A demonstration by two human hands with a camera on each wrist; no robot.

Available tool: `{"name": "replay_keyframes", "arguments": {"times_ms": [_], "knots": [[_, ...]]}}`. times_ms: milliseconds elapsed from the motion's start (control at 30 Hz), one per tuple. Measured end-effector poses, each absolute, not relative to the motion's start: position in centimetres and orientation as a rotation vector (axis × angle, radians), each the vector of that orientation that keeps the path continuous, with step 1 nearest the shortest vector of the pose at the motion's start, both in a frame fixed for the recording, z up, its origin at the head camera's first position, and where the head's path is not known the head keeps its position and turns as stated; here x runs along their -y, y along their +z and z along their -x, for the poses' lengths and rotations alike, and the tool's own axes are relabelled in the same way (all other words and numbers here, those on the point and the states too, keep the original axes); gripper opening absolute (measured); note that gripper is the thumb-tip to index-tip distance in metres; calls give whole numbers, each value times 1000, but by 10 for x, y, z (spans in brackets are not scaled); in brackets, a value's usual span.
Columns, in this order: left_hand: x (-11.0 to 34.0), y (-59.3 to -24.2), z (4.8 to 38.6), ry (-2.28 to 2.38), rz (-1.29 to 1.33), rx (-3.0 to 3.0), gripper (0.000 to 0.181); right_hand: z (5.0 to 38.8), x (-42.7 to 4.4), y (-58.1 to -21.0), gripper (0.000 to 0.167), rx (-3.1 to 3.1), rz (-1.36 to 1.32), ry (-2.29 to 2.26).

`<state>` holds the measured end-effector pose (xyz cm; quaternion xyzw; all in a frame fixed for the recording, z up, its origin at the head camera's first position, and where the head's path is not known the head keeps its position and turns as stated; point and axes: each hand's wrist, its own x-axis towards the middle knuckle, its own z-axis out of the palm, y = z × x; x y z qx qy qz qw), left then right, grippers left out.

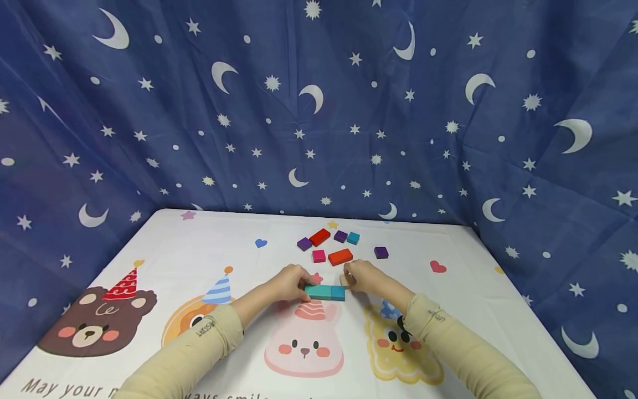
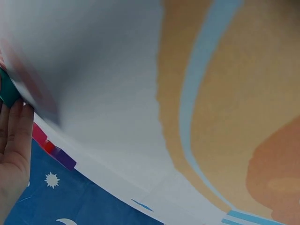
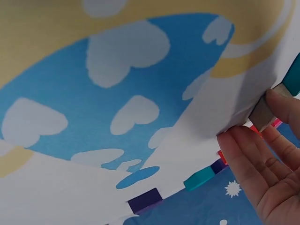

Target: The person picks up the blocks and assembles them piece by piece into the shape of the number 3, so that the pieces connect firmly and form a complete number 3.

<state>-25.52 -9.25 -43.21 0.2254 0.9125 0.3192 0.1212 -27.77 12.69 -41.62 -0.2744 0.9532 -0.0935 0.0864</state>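
A long teal block (image 1: 318, 292) lies on the white cloth, with a square blue block (image 1: 338, 293) end to end at its right. My left hand (image 1: 291, 282) grips the teal block's left end between thumb and fingers. In the left wrist view that hand (image 2: 15, 140) shows at the left edge beside the block's green end (image 2: 8, 89). Just right of the blue block, my right hand (image 1: 361, 276) pinches a small block with a bare wood-coloured face (image 3: 263, 114), clearest in the right wrist view; its other faces are mostly hidden by the fingers.
Behind the hands lie two red blocks (image 1: 340, 256), a pink block (image 1: 319, 256), purple blocks (image 1: 381, 252) and another blue block (image 1: 353, 238). The cloth (image 1: 239, 238) carries printed animal faces. A dark blue curtain (image 1: 344, 183) with moons and stars rises at the far edge.
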Motion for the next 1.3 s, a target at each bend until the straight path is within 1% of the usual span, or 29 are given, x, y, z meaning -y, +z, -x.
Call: {"name": "replay_keyframes", "arguments": {"times_ms": [167,567,767,867,1133,1300], "knots": [[92,-434,254,925,-666,-2666,32,277,-129,-419,28,-2861,826,-273],[92,-433,254,919,-692,-2668,31,277,-132,-420,29,-2869,776,-307],[92,-433,254,922,-683,-2673,31,281,-143,-420,40,-2791,710,-482],[93,-433,254,922,-681,-2676,31,283,-149,-419,42,-2723,672,-567],[92,-433,257,918,-715,-2676,32,283,-167,-418,60,-2559,735,-704],[92,-434,257,912,-730,-2675,32,285,-175,-415,61,-2495,790,-797]]}}
